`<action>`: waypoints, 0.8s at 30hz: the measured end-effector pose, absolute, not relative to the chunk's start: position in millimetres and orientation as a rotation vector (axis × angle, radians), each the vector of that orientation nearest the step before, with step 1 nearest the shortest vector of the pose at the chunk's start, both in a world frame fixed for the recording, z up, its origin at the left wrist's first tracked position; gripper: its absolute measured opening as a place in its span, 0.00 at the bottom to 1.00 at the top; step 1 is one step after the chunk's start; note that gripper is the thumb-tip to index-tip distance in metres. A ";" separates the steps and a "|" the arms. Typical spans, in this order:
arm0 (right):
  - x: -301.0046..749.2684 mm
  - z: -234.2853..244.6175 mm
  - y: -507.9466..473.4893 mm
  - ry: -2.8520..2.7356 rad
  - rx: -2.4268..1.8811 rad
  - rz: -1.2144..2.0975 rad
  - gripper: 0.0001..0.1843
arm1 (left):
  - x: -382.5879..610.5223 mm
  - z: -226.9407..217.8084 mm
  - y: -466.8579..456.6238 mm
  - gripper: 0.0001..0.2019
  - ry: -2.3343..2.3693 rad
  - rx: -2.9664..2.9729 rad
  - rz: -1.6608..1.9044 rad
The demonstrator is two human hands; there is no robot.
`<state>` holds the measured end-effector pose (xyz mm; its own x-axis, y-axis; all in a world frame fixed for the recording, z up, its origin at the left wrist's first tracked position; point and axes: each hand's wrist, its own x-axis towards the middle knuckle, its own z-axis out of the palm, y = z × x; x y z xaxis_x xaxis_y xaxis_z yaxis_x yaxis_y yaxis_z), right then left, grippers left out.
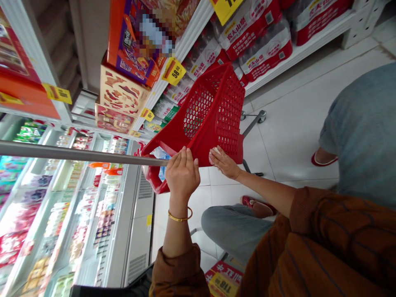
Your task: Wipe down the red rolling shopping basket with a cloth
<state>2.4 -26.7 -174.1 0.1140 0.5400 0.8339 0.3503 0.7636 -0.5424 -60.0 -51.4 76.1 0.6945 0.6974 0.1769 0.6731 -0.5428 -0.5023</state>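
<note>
A small red plastic shopping cart [232, 123] with perforated sides stands on castors. My left hand [182, 171], wearing a gold bracelet, is closed over the end of a grey metal pole [83, 154], against the cart's edge. Whether the pole is fixed to the cart is hidden. My right hand [227, 163] presses a crumpled white tissue or cloth [214, 156] against the cart's outer side. Inside, near the red handle [151, 175], a bluish clear item [161, 159] partly shows.
Packs of bottled water [266, 51] fill the low shelf beside the cart. Gift boxes [123, 93] stand above, with yellow price tags [173, 71]. A lit cooler with packaged goods [86, 198] lines the left. White floor tiles [287, 140] lie beneath; my jeans-clad legs [361, 128] are close by.
</note>
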 end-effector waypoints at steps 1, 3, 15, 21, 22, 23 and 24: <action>2.6 -179.0 -26.7 -1.501 -0.757 0.164 0.37 | -60.2 75.7 -51.5 0.21 -1.067 -2.368 0.054; 3.6 -187.0 -27.1 -1.511 -0.754 0.168 0.38 | -60.8 75.0 -51.5 0.21 -1.101 -2.389 0.048; 10.0 -217.1 -34.4 -1.558 -0.797 0.254 0.39 | -64.5 73.4 -49.5 0.22 -1.104 -2.413 0.034; 16.2 -204.7 -42.5 -1.530 -0.808 0.309 0.40 | -61.3 70.3 -51.8 0.23 -1.139 -2.388 0.060; 16.4 -197.2 -42.8 -1.518 -0.793 0.307 0.40 | -59.6 69.2 -52.3 0.23 -1.150 -2.372 0.055; 16.3 -188.1 -42.4 -1.506 -0.775 0.306 0.40 | -57.5 67.8 -52.6 0.23 -1.158 -2.351 0.044; 15.7 -177.8 -41.6 -1.486 -0.757 0.304 0.40 | -55.1 66.3 -52.7 0.23 -1.162 -2.330 0.030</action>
